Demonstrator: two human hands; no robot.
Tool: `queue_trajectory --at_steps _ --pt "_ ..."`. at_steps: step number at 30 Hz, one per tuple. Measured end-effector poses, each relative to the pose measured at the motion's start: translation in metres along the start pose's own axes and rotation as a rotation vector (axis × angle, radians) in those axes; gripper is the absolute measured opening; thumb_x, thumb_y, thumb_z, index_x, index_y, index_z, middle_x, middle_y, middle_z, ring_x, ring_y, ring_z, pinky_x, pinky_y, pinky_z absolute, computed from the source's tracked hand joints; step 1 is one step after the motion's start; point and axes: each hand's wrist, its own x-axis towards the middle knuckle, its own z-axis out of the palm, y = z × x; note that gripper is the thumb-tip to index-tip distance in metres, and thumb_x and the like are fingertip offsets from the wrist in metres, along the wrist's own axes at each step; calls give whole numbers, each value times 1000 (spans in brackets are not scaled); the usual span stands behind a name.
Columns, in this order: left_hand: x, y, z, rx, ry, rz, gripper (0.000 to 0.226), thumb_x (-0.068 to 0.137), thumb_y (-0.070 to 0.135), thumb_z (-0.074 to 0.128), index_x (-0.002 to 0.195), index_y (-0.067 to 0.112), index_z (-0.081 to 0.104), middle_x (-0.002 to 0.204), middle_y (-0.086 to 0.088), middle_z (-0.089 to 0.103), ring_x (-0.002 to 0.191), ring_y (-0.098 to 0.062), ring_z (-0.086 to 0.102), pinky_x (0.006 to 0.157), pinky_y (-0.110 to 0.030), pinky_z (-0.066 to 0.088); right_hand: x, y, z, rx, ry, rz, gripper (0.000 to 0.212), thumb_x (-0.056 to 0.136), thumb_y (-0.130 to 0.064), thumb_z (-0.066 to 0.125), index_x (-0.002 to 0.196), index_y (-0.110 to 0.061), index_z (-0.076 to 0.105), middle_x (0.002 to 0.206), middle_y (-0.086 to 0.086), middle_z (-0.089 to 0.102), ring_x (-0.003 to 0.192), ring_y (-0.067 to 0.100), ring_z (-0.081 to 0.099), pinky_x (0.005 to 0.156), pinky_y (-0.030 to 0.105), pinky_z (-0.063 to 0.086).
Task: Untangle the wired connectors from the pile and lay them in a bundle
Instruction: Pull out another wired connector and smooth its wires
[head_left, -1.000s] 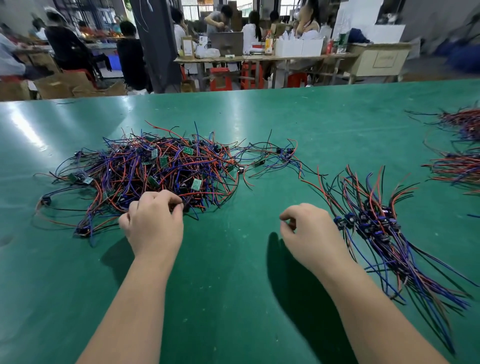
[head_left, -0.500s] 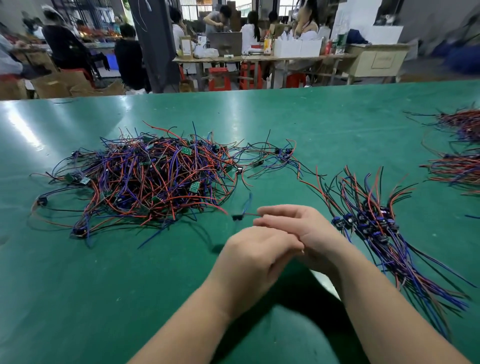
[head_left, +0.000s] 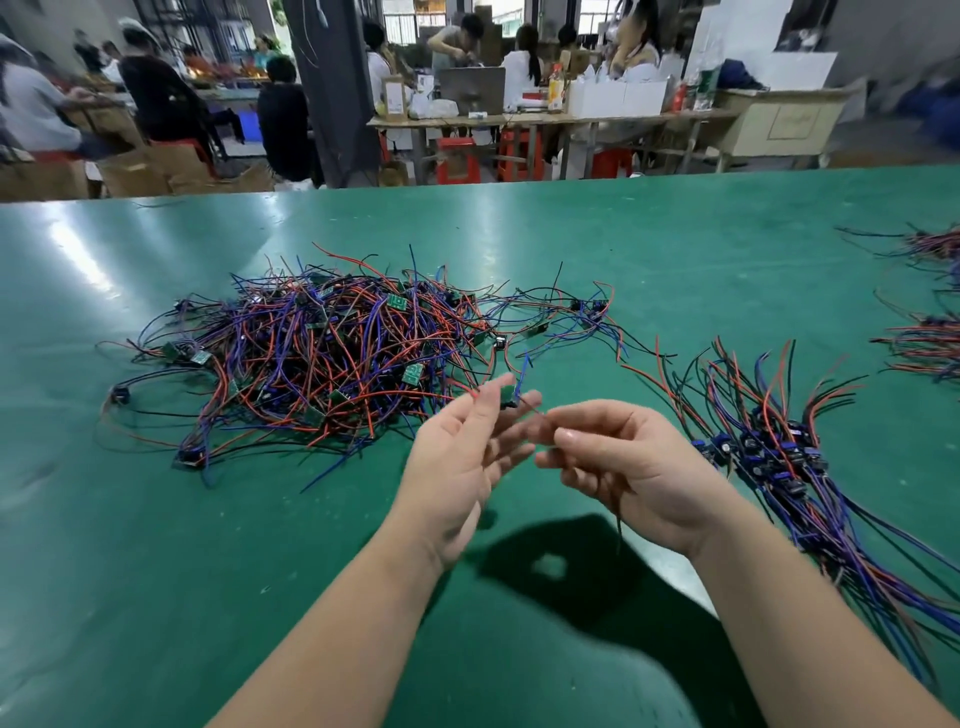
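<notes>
We find one wired connector (head_left: 509, 397) held above the worktop (head_left: 208, 571), between the pile (head_left: 322, 358) on the left and the laid bundle (head_left: 769, 457) on the right. The right hand (head_left: 639, 467) pinches its wire with curled fingers (head_left: 582, 415), and a dark lead hangs below the palm. The left hand (head_left: 457, 462) is spread, fingers nearly straight, with the small board against their tips. Blur prevents us confirming any grip there.

Risks, in our judgement:
- The blue lead rising from the board points toward the pile's edge. If it is snagged, a pull would drag neighbouring wires along.
- A slack pinch could drop the piece.
- Laying it crosswise would disorder the bundle.
</notes>
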Motion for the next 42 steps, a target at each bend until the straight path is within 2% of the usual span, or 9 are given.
queue_trajectory --at_steps 4,9,13,18,25,30,33,39,42 --pt "0 8 -2 18 33 151 24 86 27 52 105 17 64 97 1 75 83 -10 71 70 -19 56 1 4 1 -163 37 -1 14 68 -17 67 77 -9 75 92 14 74 81 22 71 67 22 55" --pt "1 17 -8 37 82 195 33 65 39 65 83 14 74 71 -1 72 65 -8 67 65 -16 53 5 -8 -7 54 285 -142 24 90 -3 50 75 -5 68 64 9 67 54 16 64 51 18 49" --pt "-2 20 -9 -78 -56 127 33 65 42 64 73 13 78 59 1 63 60 -16 69 63 -25 58 6 -12 -10 156 381 -127 24 89 -8 49 74 -5 67 56 4 59 46 11 53 45 16 45" --pt "-7 10 -5 254 -175 -2 47 55 48 83 84 12 74 53 2 54 36 -8 51 40 -21 49 4 -3 -1 -24 141 0 20 69 -27 68 69 -8 75 59 3 58 47 8 50 44 14 41" --pt "-8 -12 -8 711 -105 -48 63 58 25 90 102 22 45 52 4 49 42 -14 54 45 -34 54 4 10 2 -204 41 138 10 63 -14 73 65 -6 68 63 10 64 50 14 58 47 20 48" --pt "-15 -9 4 313 -186 -360 33 85 15 69 113 9 51 89 -10 68 62 -19 69 49 -28 54 11 7 -3 -95 241 48 19 61 -14 72 73 -4 61 57 6 61 43 12 55 41 19 45" --pt "-21 -8 12 52 -281 -526 16 87 19 60 99 8 63 80 -3 70 68 -14 71 50 -23 55 12 4 -8 -85 333 23 20 57 -16 73 71 -8 61 55 2 61 38 8 48 37 15 37" --pt "-12 -16 8 202 -66 -373 25 86 22 65 92 -2 64 72 -9 70 64 -16 70 54 -23 56 12 7 -9 -207 295 81 13 52 -20 76 55 -12 66 51 -2 60 37 5 41 38 15 33" --pt "-11 -17 3 281 -36 -320 19 84 20 70 86 1 66 70 -9 72 66 -17 71 54 -23 56 13 9 -9 -262 307 65 15 56 -19 77 62 -11 65 50 -3 59 38 5 44 38 16 34"
